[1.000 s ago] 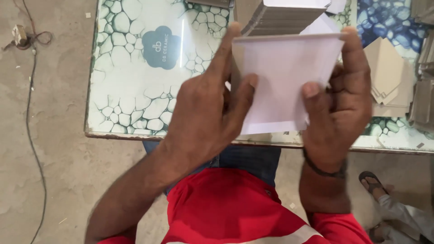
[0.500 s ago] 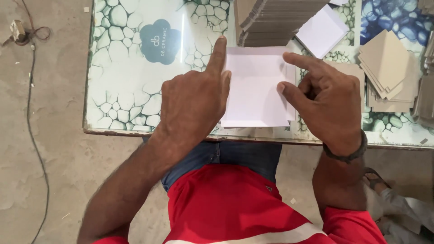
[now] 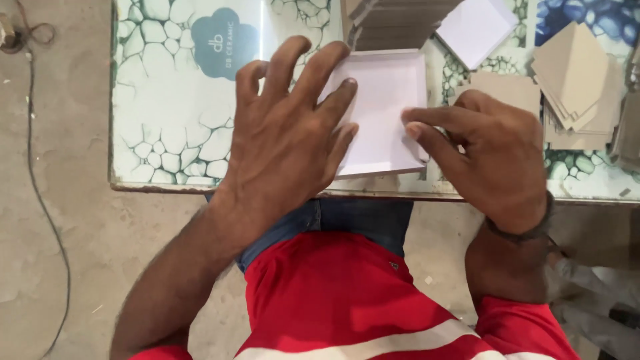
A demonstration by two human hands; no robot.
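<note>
Here both hands (image 3: 400,143) seemingly press the white sheet (image 3: 387,107) flat.

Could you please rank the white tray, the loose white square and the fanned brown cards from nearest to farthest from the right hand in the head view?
1. White tray: touching the right hand.
2. Fanned brown cards: beyond it, rightward.
3. Loose white square: at the table's far edge.

He wears a red shirt (image 3: 347,300) with a white stripe (image 3: 373,343) at six o'clock, blue jeans (image 3: 353,223), and a dark wristband (image 3: 527,230) on the right wrist.
</note>
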